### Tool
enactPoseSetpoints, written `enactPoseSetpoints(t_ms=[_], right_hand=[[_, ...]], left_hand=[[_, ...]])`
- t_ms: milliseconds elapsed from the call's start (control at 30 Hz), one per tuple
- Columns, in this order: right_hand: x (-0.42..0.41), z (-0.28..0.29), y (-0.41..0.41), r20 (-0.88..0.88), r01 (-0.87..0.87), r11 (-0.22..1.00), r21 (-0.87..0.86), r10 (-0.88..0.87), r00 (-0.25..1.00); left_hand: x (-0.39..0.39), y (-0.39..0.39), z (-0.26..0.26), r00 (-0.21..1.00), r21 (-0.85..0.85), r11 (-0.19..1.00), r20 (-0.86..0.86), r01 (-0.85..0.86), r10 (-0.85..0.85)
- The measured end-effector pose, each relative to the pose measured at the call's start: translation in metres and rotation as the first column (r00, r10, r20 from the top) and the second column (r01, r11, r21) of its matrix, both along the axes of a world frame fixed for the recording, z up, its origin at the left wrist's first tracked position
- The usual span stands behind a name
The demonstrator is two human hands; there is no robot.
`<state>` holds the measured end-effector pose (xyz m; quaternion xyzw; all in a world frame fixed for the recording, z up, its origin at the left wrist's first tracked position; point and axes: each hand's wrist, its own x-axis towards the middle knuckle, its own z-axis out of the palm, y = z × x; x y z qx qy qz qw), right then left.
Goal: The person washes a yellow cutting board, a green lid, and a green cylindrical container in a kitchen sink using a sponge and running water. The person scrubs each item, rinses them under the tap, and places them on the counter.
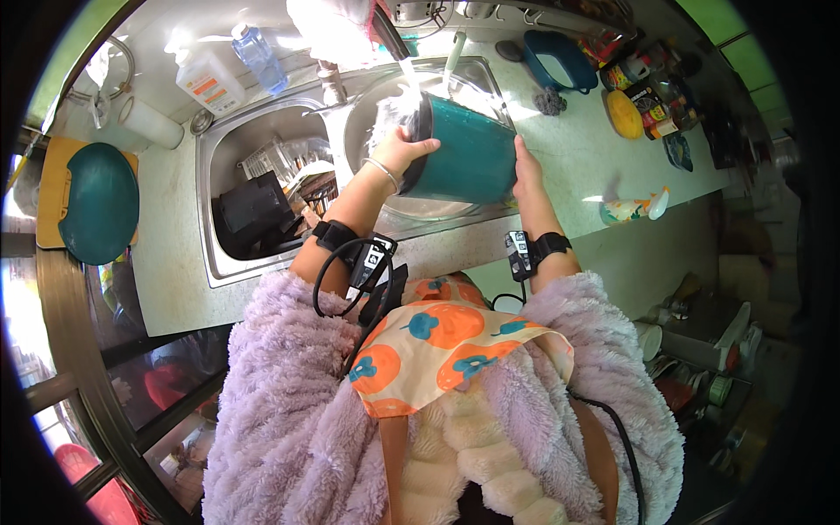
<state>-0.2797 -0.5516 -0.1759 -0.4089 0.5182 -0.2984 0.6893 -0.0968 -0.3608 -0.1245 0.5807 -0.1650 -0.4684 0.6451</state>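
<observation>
A teal bin-like container (467, 154) lies tilted on its side over the right basin (430, 209) of a steel double sink, its dark-rimmed mouth towards the left. My left hand (401, 156) grips the rim, thumb on the outer wall. At the other end, my right hand (527, 169) holds the base, its fingers partly hidden behind it. Water runs from the faucet (392, 33) onto the mouth and splashes there. In the left basin (209, 197) lie a black plastic container (254, 207) and a light rack-like piece (270, 159).
Two plastic bottles (209, 82) (260, 60) stand behind the sink. On the right counter are a blue tub (560, 62), a grey scourer (550, 102), a yellow sponge (623, 115) and a spray bottle (633, 210). A teal lid (102, 203) rests at the far left.
</observation>
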Motion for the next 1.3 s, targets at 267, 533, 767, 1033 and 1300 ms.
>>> enactPoseSetpoints(t_ms=[267,533,767,1033,1300], right_hand=[[-0.012,0.019,0.006,-0.123,-0.064,0.914,-0.4,0.016,0.992],[0.13,0.078,0.132,0.033,-0.525,0.666,-0.531,0.635,0.772],[0.228,0.055,0.187,-0.145,-0.756,0.511,-0.409,0.782,0.606],[0.278,0.069,0.2,0.159,-0.698,0.716,-0.014,0.691,0.705],[0.289,0.09,0.198,0.368,-0.688,0.605,-0.401,0.794,0.484]], left_hand=[[0.007,0.009,-0.005,0.966,0.027,0.975,-0.133,-0.219,0.22],[-0.017,0.012,-0.048,0.955,-0.149,0.965,-0.237,-0.216,0.177],[-0.021,0.027,-0.039,0.693,-0.067,0.972,-0.712,-0.227,0.113],[-0.011,0.035,-0.048,0.77,0.0,0.969,-0.606,-0.249,0.198],[-0.001,0.029,-0.058,0.874,0.069,0.965,-0.412,-0.252,0.258]])
